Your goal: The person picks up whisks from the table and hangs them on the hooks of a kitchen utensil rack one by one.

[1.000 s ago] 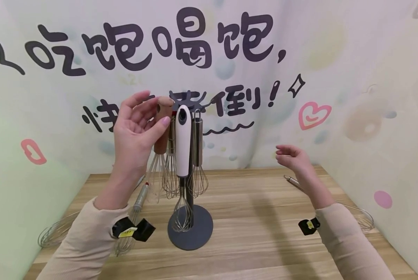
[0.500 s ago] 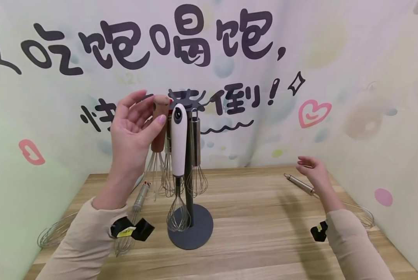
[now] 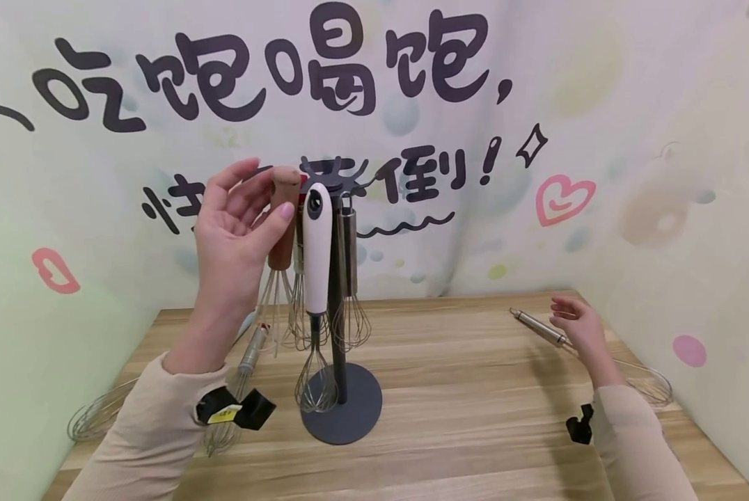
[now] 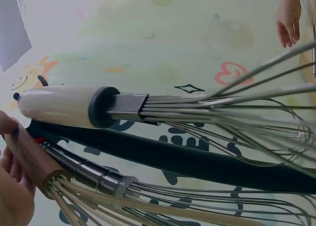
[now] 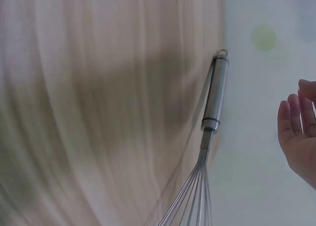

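My left hand (image 3: 227, 233) pinches the upper handle of a wooden-handled whisk (image 3: 282, 240) between thumb and fingers. This whisk hangs wires-down at the left of a dark grey hanging rack (image 3: 357, 416). A white-handled whisk (image 3: 317, 257) hangs at the rack's front, and a steel whisk (image 3: 349, 250) at its right. Behind the wooden handle, another steel-handled whisk (image 4: 94, 174) is partly hidden. On the right, my right hand (image 3: 582, 330) holds nothing, fingers loosely bent, over a steel whisk (image 5: 216, 93) that lies on the table.
Left of the rack, a clear-handled whisk (image 3: 253, 350) lies on the wooden table (image 3: 450, 403). Wire loops of a larger whisk (image 3: 95, 417) show by the left edge, partly behind my sleeve. A printed wall (image 3: 475, 229) closes off the back and sides.
My right hand has moved right and down toward the whisk on the table. The left hand keeps its hold; it, the wooden-handled whisk and the white-handled one have shifted slightly left in view.
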A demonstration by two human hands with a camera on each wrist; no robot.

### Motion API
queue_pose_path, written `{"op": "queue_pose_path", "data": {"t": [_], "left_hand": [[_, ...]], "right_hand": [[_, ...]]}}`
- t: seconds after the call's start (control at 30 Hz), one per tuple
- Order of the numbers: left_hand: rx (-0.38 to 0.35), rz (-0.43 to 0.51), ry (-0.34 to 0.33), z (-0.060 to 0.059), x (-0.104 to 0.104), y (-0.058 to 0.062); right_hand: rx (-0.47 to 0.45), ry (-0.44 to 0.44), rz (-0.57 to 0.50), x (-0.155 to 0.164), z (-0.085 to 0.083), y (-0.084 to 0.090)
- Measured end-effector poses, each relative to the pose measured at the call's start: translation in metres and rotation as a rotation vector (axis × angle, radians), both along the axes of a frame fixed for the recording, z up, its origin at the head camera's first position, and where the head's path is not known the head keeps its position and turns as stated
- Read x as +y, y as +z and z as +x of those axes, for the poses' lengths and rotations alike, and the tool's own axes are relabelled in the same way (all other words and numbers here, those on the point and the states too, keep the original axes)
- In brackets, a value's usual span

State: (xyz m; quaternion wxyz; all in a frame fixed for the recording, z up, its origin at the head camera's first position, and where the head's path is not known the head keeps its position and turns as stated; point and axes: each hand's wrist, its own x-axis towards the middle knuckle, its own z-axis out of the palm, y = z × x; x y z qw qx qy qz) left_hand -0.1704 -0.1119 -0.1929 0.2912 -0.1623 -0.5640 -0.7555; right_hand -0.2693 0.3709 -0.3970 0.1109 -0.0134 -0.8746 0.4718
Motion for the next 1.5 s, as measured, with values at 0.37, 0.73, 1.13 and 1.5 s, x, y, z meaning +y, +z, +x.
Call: {"op": "queue_pose_path", "data": {"t": [0.37, 0.73, 1.13, 1.5], "left_hand": [[0.021, 0.028, -0.002, 0.0, -0.001, 0.0], [0.017, 0.015, 0.031, -0.002, -0.002, -0.001], [0.011, 0.003, 0.047, -0.003, -0.001, -0.002], [-0.006, -0.017, 0.06, -0.003, -0.002, -0.002]], "right_hand": [[-0.006, -0.032, 0.12, 0.017, 0.004, -0.019], [-0.086, -0.055, 0.182, 0.032, 0.008, -0.034], [-0.171, -0.029, 0.269, 0.042, 0.006, -0.045], [-0.178, 0.006, 0.345, 0.043, -0.001, -0.05]]}}
